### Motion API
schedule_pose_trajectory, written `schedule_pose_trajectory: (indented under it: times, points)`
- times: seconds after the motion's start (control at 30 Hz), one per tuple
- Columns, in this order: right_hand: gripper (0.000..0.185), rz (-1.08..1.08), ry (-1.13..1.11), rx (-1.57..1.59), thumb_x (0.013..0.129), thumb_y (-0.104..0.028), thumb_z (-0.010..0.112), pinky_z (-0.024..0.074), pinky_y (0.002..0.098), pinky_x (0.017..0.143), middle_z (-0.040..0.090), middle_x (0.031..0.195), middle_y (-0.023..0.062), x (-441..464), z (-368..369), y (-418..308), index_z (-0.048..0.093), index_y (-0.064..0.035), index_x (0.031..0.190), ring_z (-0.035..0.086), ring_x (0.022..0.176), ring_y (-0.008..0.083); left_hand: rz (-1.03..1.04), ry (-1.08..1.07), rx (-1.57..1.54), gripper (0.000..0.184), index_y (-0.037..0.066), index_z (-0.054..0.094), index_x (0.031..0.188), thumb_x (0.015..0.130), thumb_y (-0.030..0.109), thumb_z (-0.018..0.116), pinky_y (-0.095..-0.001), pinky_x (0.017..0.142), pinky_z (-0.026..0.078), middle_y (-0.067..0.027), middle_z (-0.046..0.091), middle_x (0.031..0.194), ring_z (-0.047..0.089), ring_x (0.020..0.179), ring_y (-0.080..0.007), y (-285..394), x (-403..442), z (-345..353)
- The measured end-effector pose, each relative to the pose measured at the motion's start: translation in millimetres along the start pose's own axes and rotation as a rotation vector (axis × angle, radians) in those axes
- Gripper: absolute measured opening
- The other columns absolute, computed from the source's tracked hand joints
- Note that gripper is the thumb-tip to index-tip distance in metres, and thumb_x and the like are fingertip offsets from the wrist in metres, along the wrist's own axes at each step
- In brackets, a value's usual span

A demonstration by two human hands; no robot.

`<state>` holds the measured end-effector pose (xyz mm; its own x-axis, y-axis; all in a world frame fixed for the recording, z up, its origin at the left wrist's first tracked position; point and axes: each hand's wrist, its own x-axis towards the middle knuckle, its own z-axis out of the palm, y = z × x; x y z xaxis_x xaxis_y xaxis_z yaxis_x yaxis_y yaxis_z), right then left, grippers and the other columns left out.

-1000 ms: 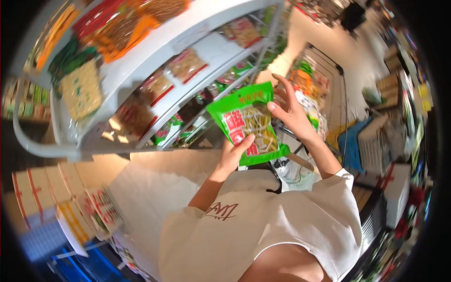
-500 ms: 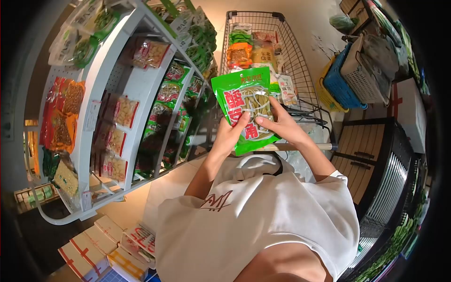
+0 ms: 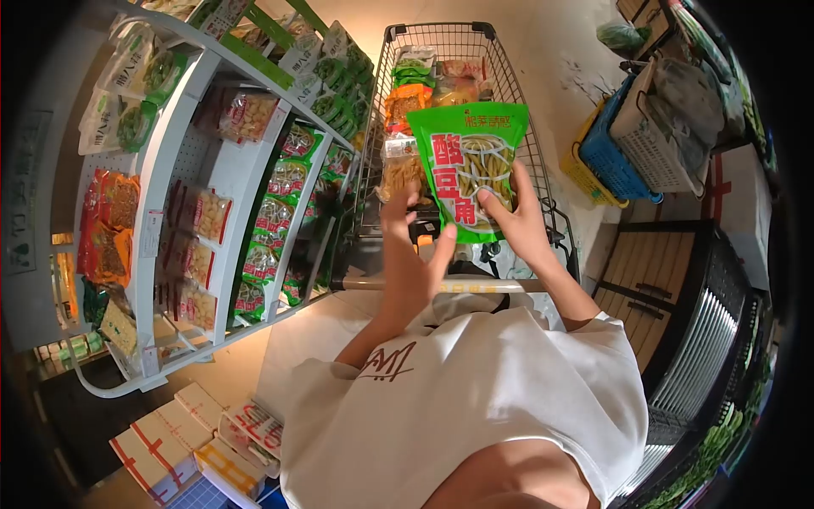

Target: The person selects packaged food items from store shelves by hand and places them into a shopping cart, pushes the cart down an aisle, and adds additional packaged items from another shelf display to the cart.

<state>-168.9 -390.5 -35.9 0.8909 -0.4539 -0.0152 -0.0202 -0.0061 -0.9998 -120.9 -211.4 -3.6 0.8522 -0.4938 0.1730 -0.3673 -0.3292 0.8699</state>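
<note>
Your left hand now loosens, fingers apart, at 7 o'clock of the green pickled-bean pouch; your right hand, clamped at 4 o'clock, likely bears it.

Left hand mid-frame, thumb and fingers parted, right hand right of centre, gripping, forearms angled inward

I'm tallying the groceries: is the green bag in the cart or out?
Out: the right hand holds the green bag up facing the camera, hiding part of the cart.
</note>
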Motion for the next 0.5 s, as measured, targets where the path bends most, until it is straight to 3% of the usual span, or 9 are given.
schedule_pose_trajectory:
  times: [0.07,0.1,0.13,0.2,0.27,0.33,0.43,0.5]
  points:
    - [0.061,-0.069,0.062,-0.121,0.085,-0.012,0.064,0.0423,0.0343,0.096,0.054,0.124,0.0215,0.2,10.1,-13.0,0.036,0.0057,0.136,0.055,0.111,0.0253,-0.071,-0.073,-0.371,0.083,0.001,0.018,0.145,0.082,0.014,0.070,-0.0458,0.106,0.031,-0.0226,0.032,0.142,0.033,0.134,-0.0331,10.7,-4.0,10.1]
    - [0.061,-0.200,0.025,-0.274,0.085,-0.013,0.064,0.0456,0.0369,0.090,0.054,0.120,0.0235,-1.9,17.7,-22.9,0.037,0.0051,0.136,0.057,0.106,0.0316,-0.172,-0.183,-0.560,0.086,0.004,0.010,0.148,0.085,0.017,0.068,-0.0477,0.109,0.026,-0.0243,0.025,0.147,0.026,0.139,-0.0337,11.9,2.3,10.6]
    - [0.062,-0.337,0.008,-0.422,0.084,-0.014,0.064,0.0489,0.0395,0.085,0.054,0.116,0.0256,-4.0,25.3,-32.6,0.037,0.0044,0.136,0.058,0.101,0.0379,-0.186,-0.158,-0.659,0.082,0.006,0.014,0.147,0.087,0.020,0.067,-0.0450,0.108,0.028,-0.0207,0.029,0.145,0.029,0.137,-0.0302,6.2,8.4,15.9]
    - [0.064,-0.338,-0.290,-0.724,0.083,-0.020,0.066,0.0493,0.0418,0.084,0.052,0.117,0.0236,-18.3,36.0,-60.9,0.039,0.0024,0.136,0.057,0.100,0.0390,-0.239,-0.079,-1.088,0.073,0.008,0.022,0.144,0.088,0.026,0.066,-0.0407,0.101,0.039,-0.0159,0.039,0.137,0.042,0.127,-0.0259,-12.5,25.7,21.9]
    - [0.065,-0.524,-0.271,-0.720,0.082,-0.025,0.067,0.0497,0.0432,0.082,0.050,0.119,0.0203,-26.5,48.4,-62.2,0.039,-0.0015,0.136,0.057,0.100,0.0385,-0.549,-0.247,-1.398,0.046,0.003,0.045,0.126,0.092,0.030,0.060,-0.0352,0.083,0.053,-0.0109,0.058,0.114,0.060,0.103,-0.0214,-46.3,41.9,3.3]
    - [0.056,-0.514,-0.215,-0.604,0.079,-0.020,0.070,0.0498,0.0413,0.080,0.052,0.115,0.0170,-28.0,47.5,-67.9,0.049,-0.0026,0.128,0.057,0.096,0.0353,-0.703,-0.342,-1.520,0.041,0.000,0.048,0.123,0.090,0.021,0.060,-0.0363,0.087,0.052,-0.0113,0.060,0.112,0.061,0.101,-0.0223,-59.8,41.2,-7.8]
    - [0.043,-0.468,0.014,-0.644,0.075,-0.012,0.074,0.0479,0.0369,0.076,0.053,0.115,0.0150,-27.3,41.1,-67.8,0.059,-0.0034,0.115,0.056,0.093,0.0300,-0.493,-0.241,-1.397,0.041,0.000,0.048,0.125,0.088,0.012,0.060,-0.0371,0.089,0.052,-0.0117,0.060,0.114,0.062,0.100,-0.0229,-57.4,38.7,-12.4]
    - [0.041,-0.449,0.016,-0.796,0.079,-0.009,0.070,0.0471,0.0359,0.074,0.053,0.116,0.0143,-21.4,38.7,-66.6,0.060,-0.0075,0.119,0.057,0.092,0.0286,-0.475,-0.344,-1.397,0.042,0.000,0.048,0.125,0.086,0.008,0.061,-0.0375,0.090,0.051,-0.0116,0.060,0.116,0.061,0.103,-0.0224,-62.5,37.8,-21.1]
